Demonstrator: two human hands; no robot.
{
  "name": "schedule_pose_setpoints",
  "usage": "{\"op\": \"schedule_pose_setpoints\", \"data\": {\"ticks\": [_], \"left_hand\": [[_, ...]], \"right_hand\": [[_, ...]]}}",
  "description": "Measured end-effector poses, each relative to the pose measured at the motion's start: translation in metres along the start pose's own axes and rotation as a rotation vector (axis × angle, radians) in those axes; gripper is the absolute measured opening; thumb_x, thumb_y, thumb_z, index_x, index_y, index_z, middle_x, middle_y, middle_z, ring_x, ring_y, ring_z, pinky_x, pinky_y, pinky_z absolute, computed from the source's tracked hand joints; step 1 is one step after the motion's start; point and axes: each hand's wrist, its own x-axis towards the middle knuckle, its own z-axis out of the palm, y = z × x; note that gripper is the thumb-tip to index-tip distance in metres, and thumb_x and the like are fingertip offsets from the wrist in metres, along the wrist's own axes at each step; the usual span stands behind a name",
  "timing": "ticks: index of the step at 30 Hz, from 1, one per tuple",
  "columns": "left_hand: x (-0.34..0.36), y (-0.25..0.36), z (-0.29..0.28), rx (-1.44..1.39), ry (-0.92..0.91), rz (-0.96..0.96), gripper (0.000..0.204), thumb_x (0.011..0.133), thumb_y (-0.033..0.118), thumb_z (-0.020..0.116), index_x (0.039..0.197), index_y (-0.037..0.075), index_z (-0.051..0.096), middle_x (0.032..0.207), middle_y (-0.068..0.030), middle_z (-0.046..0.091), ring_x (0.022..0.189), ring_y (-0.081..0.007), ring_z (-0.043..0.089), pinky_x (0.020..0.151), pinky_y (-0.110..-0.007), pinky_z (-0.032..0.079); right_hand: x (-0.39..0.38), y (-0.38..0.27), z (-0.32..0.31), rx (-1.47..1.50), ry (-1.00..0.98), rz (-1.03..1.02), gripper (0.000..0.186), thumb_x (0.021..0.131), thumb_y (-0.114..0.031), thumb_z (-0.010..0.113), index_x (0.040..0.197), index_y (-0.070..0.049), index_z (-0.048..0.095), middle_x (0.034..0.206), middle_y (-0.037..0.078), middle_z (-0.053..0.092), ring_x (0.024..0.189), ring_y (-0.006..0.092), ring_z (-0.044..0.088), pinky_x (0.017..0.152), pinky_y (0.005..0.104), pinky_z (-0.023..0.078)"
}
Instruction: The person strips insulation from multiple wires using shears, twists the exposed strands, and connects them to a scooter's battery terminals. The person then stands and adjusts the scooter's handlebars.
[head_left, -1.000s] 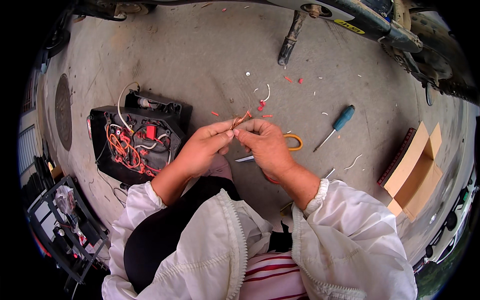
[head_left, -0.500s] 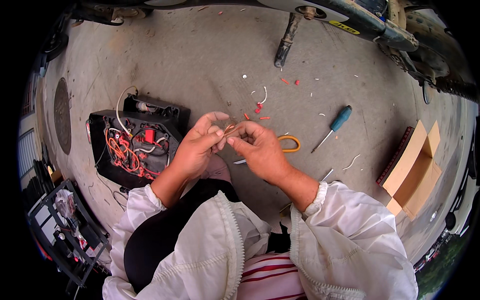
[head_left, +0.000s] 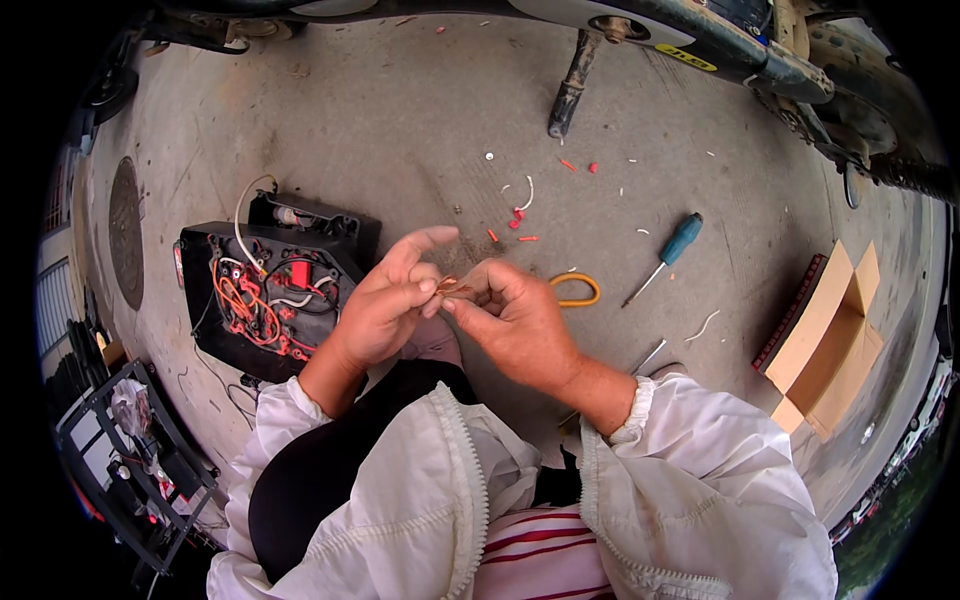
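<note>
My left hand [head_left: 385,305] and my right hand [head_left: 510,320] meet in the middle of the view, above a concrete floor. Between their fingertips they pinch a short bare copper wire end [head_left: 447,288]. The left index finger sticks out straight. Both wrists come out of white sleeves. To the left lies an open black box [head_left: 275,285] full of red and white wires.
A teal-handled screwdriver [head_left: 667,253] and orange-handled scissors [head_left: 577,289] lie on the floor [head_left: 400,120] to the right. An open cardboard box [head_left: 830,335] sits far right. Red and white wire scraps are scattered ahead. A vehicle's kickstand [head_left: 572,80] and frame stand at the top.
The hands have stayed together on the wire, shifting slightly. The left index finger has lifted away and now points out straight.
</note>
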Motion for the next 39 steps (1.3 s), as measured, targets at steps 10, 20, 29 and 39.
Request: {"op": "schedule_pose_setpoints", "data": {"ticks": [10, 20, 29, 39], "left_hand": [[-0.002, 0.005, -0.002, 0.251, -0.047, 0.129, 0.065, 0.092, 0.015, 0.057, 0.145, -0.005, 0.024, 0.074, 0.0024, 0.050, 0.073, -0.0074, 0.044, 0.071, -0.022, 0.035], [-0.015, 0.012, 0.006, -0.148, -0.318, -0.313, 0.084, 0.088, 0.009, 0.063, 0.152, -0.002, 0.010, 0.109, -0.0085, 0.062, 0.094, -0.0128, 0.060, 0.080, -0.024, 0.044], [-0.012, -0.001, -0.002, -0.106, -0.313, -0.264, 0.078, 0.091, 0.009, 0.060, 0.152, -0.002, 0.013, 0.085, -0.0009, 0.059, 0.075, -0.0086, 0.048, 0.070, -0.022, 0.039], [-0.002, -0.018, -0.006, 0.109, -0.083, 0.021, 0.025, 0.099, 0.018, 0.054, 0.117, 0.001, 0.051, 0.082, 0.0014, 0.052, 0.076, -0.0066, 0.046, 0.068, -0.022, 0.038]], "right_hand": [[0.004, -0.003, -0.002, 0.097, -0.073, 0.046, 0.009, 0.089, -0.006, 0.065, 0.089, -0.001, 0.058, 0.085, 0.005, 0.064, 0.076, 0.0131, 0.061, 0.065, 0.0286, 0.049], [0.006, -0.024, -0.023, -0.432, -0.389, -0.278, 0.016, 0.082, -0.008, 0.069, 0.095, -0.005, 0.060, 0.085, 0.010, 0.061, 0.078, 0.0306, 0.061, 0.067, 0.0375, 0.049], [0.008, -0.016, -0.032, -0.539, -0.377, -0.429, 0.014, 0.082, -0.006, 0.068, 0.095, -0.006, 0.062, 0.083, 0.010, 0.061, 0.076, 0.0297, 0.061, 0.066, 0.0365, 0.049], [0.005, -0.003, -0.016, 0.235, -0.116, 0.432, 0.010, 0.090, -0.011, 0.060, 0.088, -0.002, 0.061, 0.074, 0.000, 0.056, 0.066, 0.0079, 0.053, 0.055, 0.0256, 0.047]]}}
